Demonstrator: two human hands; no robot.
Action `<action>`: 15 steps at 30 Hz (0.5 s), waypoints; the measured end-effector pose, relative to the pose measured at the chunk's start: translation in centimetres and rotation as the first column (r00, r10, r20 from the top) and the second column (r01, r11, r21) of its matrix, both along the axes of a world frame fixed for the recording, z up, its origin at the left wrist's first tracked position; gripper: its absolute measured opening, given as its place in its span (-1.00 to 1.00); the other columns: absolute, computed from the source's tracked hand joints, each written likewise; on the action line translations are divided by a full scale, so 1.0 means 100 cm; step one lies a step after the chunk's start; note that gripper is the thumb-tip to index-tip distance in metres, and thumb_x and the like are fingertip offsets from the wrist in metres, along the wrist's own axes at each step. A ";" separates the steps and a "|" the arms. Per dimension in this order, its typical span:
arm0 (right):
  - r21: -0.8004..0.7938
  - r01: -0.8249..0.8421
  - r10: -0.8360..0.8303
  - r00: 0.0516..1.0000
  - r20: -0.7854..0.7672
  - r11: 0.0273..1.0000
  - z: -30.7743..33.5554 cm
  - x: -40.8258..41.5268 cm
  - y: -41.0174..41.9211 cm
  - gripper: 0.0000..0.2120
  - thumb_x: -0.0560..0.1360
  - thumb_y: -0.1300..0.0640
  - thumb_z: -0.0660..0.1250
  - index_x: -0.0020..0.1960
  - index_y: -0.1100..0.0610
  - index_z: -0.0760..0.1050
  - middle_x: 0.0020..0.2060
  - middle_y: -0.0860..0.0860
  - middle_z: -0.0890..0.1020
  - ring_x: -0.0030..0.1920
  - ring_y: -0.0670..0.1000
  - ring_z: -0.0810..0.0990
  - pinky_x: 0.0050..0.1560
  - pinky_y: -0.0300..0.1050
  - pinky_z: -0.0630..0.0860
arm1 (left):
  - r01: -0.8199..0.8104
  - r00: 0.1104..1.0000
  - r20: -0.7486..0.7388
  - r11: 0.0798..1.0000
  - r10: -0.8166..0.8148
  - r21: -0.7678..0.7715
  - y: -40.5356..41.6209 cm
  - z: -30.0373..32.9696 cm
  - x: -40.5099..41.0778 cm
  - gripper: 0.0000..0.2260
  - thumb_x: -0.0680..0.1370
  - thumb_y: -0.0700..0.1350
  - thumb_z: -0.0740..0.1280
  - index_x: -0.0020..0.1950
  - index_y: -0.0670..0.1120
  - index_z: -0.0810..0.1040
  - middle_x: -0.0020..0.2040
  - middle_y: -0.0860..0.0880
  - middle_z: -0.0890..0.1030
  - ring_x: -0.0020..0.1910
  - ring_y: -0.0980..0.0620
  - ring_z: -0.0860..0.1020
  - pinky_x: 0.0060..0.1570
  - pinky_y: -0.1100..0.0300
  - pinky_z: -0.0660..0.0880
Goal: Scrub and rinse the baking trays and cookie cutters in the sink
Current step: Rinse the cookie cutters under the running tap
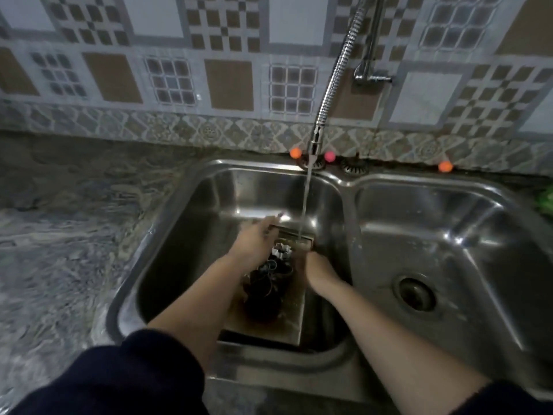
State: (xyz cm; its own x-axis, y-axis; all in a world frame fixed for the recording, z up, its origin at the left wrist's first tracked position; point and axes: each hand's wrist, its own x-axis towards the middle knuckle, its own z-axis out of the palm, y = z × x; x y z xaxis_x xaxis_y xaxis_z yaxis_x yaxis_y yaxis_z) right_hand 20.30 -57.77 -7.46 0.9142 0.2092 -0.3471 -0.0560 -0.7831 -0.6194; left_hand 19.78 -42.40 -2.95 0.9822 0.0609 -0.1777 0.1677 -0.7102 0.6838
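**dishpit_dan:** Biggest worry here is the stainless steel double sink [191,235] itself. That rectangular metal baking tray [269,327] sits tilted in the left basin, and the thin stream of water [304,205] from the chrome flexible-hose tap [332,82] lands right on its far edge. I reckon it sprays back onto the grey marbled countertop [59,235] if the tray gets tipped any steeper.

**crumbs4ever:** Yeah, and the tray's wet — could slide down the basin wall. Where are the hands?

**dishpit_dan:** Left hand [254,244] reaches over the tray's far left edge, fingers stretched out fairly straight. Something thin is near the fingertips, but I can't tell if it's held. Right hand [318,272] curls over the tray's right rim, looks like it's gripping it.

**crumbs4ever:** And the cutters?

**dishpit_dan:** The pile of small dark metal cookie cutters [269,280] sits on the tray, between both hands — tip it and they probably tumble into the basin.
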 end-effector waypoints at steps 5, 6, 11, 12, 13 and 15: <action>-0.192 -0.083 0.084 0.996 -0.001 0.978 -0.018 0.007 0.028 -0.51 0.64 0.13 0.06 0.52 -0.18 0.09 0.55 0.03 0.02 0.52 0.14 -0.03 0.44 0.17 0.12 | 0.055 0.952 -0.307 0.981 0.004 0.186 0.031 -0.057 -0.019 -0.56 0.62 0.08 0.16 0.51 0.16 0.21 0.47 -0.08 0.22 0.36 -0.14 0.36 0.37 -0.07 0.32; -0.243 -0.085 0.090 0.996 0.012 0.966 -0.022 0.012 0.032 -0.54 0.65 0.08 0.06 0.51 -0.18 0.12 0.55 0.03 0.02 0.52 0.14 -0.04 0.43 0.19 0.10 | 0.069 0.953 -0.304 0.978 -0.006 0.195 0.034 -0.061 -0.020 -0.57 0.62 0.09 0.16 0.50 0.17 0.24 0.46 -0.07 0.25 0.34 -0.11 0.38 0.36 -0.05 0.34; -0.312 0.128 -0.073 0.980 0.183 0.941 -0.023 0.014 0.038 -0.74 0.59 -0.11 0.19 0.04 0.01 0.57 0.20 0.02 0.52 0.21 0.10 0.42 0.14 0.04 0.36 | 0.090 0.963 -0.271 0.950 -0.006 0.298 0.034 -0.054 -0.019 -0.61 0.61 0.09 0.15 0.46 0.21 0.29 0.46 -0.02 0.26 0.38 -0.09 0.34 0.35 -0.10 0.30; -0.269 0.165 -0.115 0.975 0.191 0.949 -0.021 0.013 0.037 -0.73 0.58 -0.11 0.20 -0.03 0.04 0.58 0.08 0.00 0.57 0.12 0.08 0.48 0.08 0.00 0.40 | 0.084 0.971 -0.240 0.941 -0.003 0.327 0.030 -0.050 -0.020 -0.59 0.61 0.09 0.16 0.46 0.21 0.28 0.49 -0.01 0.23 0.41 -0.09 0.29 0.35 -0.09 0.27; -0.173 0.205 -0.175 0.969 0.177 0.963 -0.017 0.012 0.034 -0.72 0.57 -0.11 0.22 -0.09 0.05 0.57 -0.04 -0.02 0.59 0.04 0.06 0.53 0.02 -0.05 0.45 | 0.064 0.984 -0.180 0.940 -0.003 0.334 0.027 -0.046 -0.019 -0.59 0.60 0.08 0.17 0.46 0.21 0.29 0.49 0.00 0.21 0.42 -0.09 0.26 0.35 -0.09 0.25; 0.108 0.320 -0.327 0.943 0.057 0.941 -0.004 0.010 0.028 -0.75 0.56 -0.10 0.26 -0.05 0.07 0.56 -0.14 -0.08 0.57 -0.03 0.00 0.57 -0.08 -0.13 0.46 | 0.007 1.000 -0.002 0.974 -0.007 0.225 0.018 -0.041 -0.014 -0.63 0.60 0.04 0.17 0.42 0.16 0.37 0.45 -0.02 0.31 0.39 -0.06 0.31 0.34 -0.03 0.31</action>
